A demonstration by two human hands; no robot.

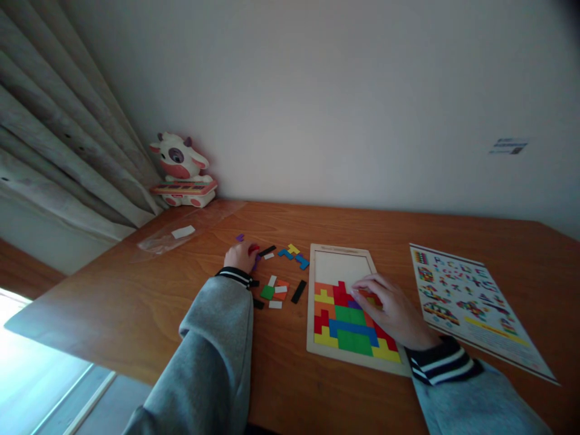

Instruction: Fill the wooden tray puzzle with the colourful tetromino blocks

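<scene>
My left hand (241, 256) is at the loose puzzle pieces left of the board, its fingers closed on a small red piece (254, 248). A purple piece (257, 262) lies by its fingertips. My right hand (390, 307) rests over the right side of the wooden puzzle board (310, 326), thumb and fingers close together; whether they hold anything is hidden. Coloured block pieces fill the lower part of the board, while its upper part shows a bare pale base. Orange (283, 284), green (267, 292), blue (302, 261), black (298, 292) and white pieces lie between the left hand and the board.
A printed pattern sheet (471, 302) lies right of the board. At the back left stands a cow toy (183, 172) with a keyboard. Clear plastic wrapping (158, 243) lies in front of it. A curtain (67, 133) hangs at the left, and a wall bounds the table's back.
</scene>
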